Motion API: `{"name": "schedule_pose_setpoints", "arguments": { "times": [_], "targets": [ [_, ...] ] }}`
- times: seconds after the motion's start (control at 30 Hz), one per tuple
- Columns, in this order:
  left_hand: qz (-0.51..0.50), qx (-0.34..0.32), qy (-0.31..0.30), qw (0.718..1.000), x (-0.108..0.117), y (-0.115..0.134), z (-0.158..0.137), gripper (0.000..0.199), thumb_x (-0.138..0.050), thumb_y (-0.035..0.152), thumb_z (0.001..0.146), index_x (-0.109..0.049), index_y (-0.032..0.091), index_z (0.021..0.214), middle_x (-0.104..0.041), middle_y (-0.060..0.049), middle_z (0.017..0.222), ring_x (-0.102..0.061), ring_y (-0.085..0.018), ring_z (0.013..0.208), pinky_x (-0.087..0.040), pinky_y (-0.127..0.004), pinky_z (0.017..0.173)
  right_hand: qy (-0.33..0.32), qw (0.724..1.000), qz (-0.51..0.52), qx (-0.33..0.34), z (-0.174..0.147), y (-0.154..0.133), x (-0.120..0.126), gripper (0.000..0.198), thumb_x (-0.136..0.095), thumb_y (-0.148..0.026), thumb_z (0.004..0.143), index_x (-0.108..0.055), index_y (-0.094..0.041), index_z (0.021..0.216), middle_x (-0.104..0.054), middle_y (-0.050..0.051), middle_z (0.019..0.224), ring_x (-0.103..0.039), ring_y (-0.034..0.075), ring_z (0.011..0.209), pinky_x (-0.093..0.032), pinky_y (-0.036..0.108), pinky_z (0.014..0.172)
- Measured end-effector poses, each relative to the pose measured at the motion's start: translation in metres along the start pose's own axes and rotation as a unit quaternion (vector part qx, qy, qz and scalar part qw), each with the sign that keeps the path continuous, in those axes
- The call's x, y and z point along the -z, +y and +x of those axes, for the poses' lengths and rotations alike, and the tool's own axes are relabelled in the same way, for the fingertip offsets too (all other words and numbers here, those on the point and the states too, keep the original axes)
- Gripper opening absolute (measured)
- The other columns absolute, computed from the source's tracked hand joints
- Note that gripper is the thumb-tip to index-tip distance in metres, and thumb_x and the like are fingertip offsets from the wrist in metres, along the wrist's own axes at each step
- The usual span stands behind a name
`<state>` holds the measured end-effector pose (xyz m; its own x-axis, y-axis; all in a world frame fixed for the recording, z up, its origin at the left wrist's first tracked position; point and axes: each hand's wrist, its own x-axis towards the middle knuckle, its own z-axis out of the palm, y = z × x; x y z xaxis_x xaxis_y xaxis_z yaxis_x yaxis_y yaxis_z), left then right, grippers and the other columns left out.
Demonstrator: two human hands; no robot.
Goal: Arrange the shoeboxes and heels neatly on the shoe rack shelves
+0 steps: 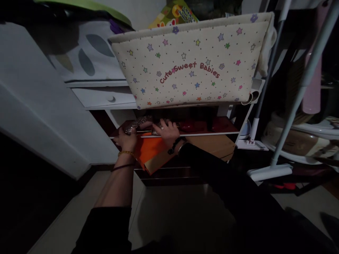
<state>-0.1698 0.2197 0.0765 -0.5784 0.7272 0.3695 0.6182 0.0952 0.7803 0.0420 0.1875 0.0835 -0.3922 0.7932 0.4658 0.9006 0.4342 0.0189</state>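
Note:
A glittery high-heeled shoe [138, 122] lies on the dark red shelf [202, 127], with my left hand [127, 139] closed around its near end. Just to the right, my right hand [168, 134] has its fingers bent over a second glittery shoe [156, 129], mostly covered by them. A thin shiny heel shows between the two hands. Beyond my right hand sit red shoes [187, 126] in the shadow of the same shelf. Below my hands, an orange paper bag or folder [148, 150] sticks out beside brown cardboard [214, 145].
A cream fabric bin [190, 70] with printed stars overhangs the shelf. To its left is a white drawer [106, 97] with a small knob. A flat mop [253, 144] and a squeegee-like tool [272, 172] lean at the right. Tiled floor [180, 211] lies below.

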Motion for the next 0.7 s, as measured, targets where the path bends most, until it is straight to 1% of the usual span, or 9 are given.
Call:
{"name": "schedule_pose_setpoints", "arguments": {
  "times": [0.07,0.1,0.23,0.3,0.37,0.43,0.53,0.6,0.7],
  "targets": [
    [0.002,0.054,-0.009,0.999,0.001,0.006,-0.004,0.071,-0.069,0.038,0.089,-0.052,0.008,0.152,-0.050,-0.030,0.151,-0.048,-0.043,0.146,-0.036,-0.057,0.122,-0.005,1.000,0.003,-0.009,-0.002,-0.002,-0.001,0.057,-0.025,-0.027,0.110,-0.038,-0.036,0.165,-0.032,0.010,0.174,-0.043,0.037,0.143,-0.034,0.057,0.115],
    [-0.002,0.064,-0.016,0.998,0.002,0.008,-0.006,0.073,-0.069,0.038,0.090,-0.051,0.009,0.154,-0.049,-0.029,0.152,-0.047,-0.043,0.147,-0.036,-0.055,0.122,-0.009,1.000,0.005,-0.019,-0.003,-0.004,-0.001,0.058,-0.024,-0.027,0.109,-0.035,-0.036,0.166,-0.030,0.010,0.175,-0.045,0.037,0.143,-0.033,0.058,0.116],
    [-0.029,0.058,-0.025,0.998,0.004,0.011,-0.012,0.082,-0.068,0.037,0.091,-0.040,0.008,0.163,-0.047,-0.031,0.153,-0.047,-0.044,0.147,-0.035,-0.055,0.123,-0.007,0.998,-0.001,-0.068,-0.013,-0.008,-0.005,0.064,-0.020,-0.023,0.108,-0.022,-0.036,0.171,-0.019,0.011,0.179,-0.045,0.037,0.145,-0.030,0.061,0.120],
    [-0.045,0.060,-0.027,0.997,0.003,0.009,-0.015,0.088,-0.068,0.037,0.092,-0.032,0.007,0.166,-0.043,-0.031,0.155,-0.047,-0.044,0.148,-0.036,-0.054,0.123,0.013,0.998,-0.007,-0.064,-0.017,-0.007,-0.009,0.065,-0.022,-0.023,0.107,-0.019,-0.037,0.171,-0.018,0.010,0.179,-0.040,0.039,0.151,-0.028,0.062,0.122],
    [-0.056,0.060,-0.031,0.996,0.002,0.008,-0.017,0.091,-0.069,0.035,0.090,-0.029,0.009,0.168,-0.040,-0.030,0.157,-0.046,-0.042,0.148,-0.036,-0.051,0.124,0.030,0.998,-0.009,-0.056,-0.020,-0.005,-0.011,0.065,-0.025,-0.024,0.108,-0.019,-0.038,0.171,-0.019,0.009,0.179,-0.034,0.040,0.155,-0.028,0.064,0.122],
    [-0.062,0.058,-0.032,0.996,0.000,0.007,-0.018,0.093,-0.071,0.034,0.088,-0.028,0.010,0.168,-0.040,-0.028,0.156,-0.047,-0.042,0.147,-0.036,-0.051,0.124,0.031,0.998,-0.008,-0.062,-0.022,-0.003,-0.013,0.065,-0.027,-0.024,0.108,-0.019,-0.038,0.171,-0.019,0.011,0.179,-0.033,0.040,0.157,-0.028,0.064,0.122],
    [-0.070,0.058,-0.032,0.995,-0.001,0.008,-0.018,0.095,-0.074,0.031,0.086,-0.029,0.010,0.166,-0.041,-0.027,0.153,-0.047,-0.042,0.146,-0.035,-0.053,0.124,0.021,0.997,-0.006,-0.076,-0.025,-0.003,-0.009,0.065,-0.030,-0.023,0.108,-0.019,-0.037,0.171,-0.022,0.013,0.178,-0.032,0.038,0.159,-0.029,0.059,0.124],
    [-0.083,0.051,-0.030,0.995,-0.002,0.008,-0.018,0.091,-0.076,0.030,0.085,-0.033,0.010,0.162,-0.042,-0.025,0.150,-0.046,-0.042,0.145,-0.035,-0.055,0.124,0.011,0.997,0.002,-0.079,-0.030,-0.004,0.000,0.064,-0.032,-0.022,0.108,-0.023,-0.035,0.171,-0.024,0.014,0.177,-0.032,0.037,0.159,-0.030,0.056,0.124],
    [-0.109,0.036,-0.014,0.993,0.000,0.007,-0.021,0.084,-0.080,0.030,0.082,-0.041,0.010,0.153,-0.043,-0.022,0.143,-0.041,-0.044,0.144,-0.034,-0.060,0.122,-0.011,0.998,0.022,-0.054,-0.043,-0.003,0.021,0.060,-0.032,-0.020,0.109,-0.033,-0.028,0.168,-0.030,0.016,0.174,-0.034,0.036,0.158,-0.032,0.055,0.124]
  ]
}}
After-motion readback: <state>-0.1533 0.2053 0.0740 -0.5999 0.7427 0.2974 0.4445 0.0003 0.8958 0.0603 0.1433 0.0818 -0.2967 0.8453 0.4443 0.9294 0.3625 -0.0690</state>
